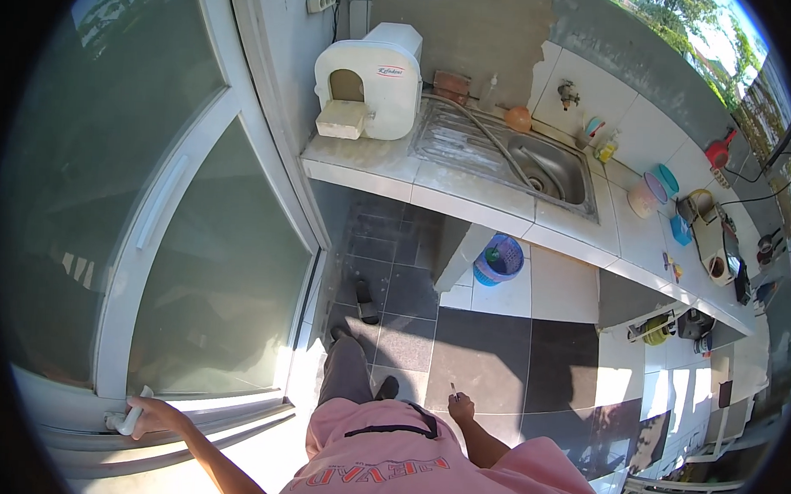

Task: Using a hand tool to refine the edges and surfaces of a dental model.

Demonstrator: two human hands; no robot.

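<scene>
Nearest, a pink shirt (379,464). At near left, left hand (156,417) wrapped around the white handle (132,419) of a glass door (211,275). Far beyond, a white machine (371,85) on the tiled desk (377,164). Near, right of centre, right hand (462,408) closed around a small thin item (452,388), too small to identify. Farther right, a blue basket (496,275), then a steel sink (574,179).
</scene>
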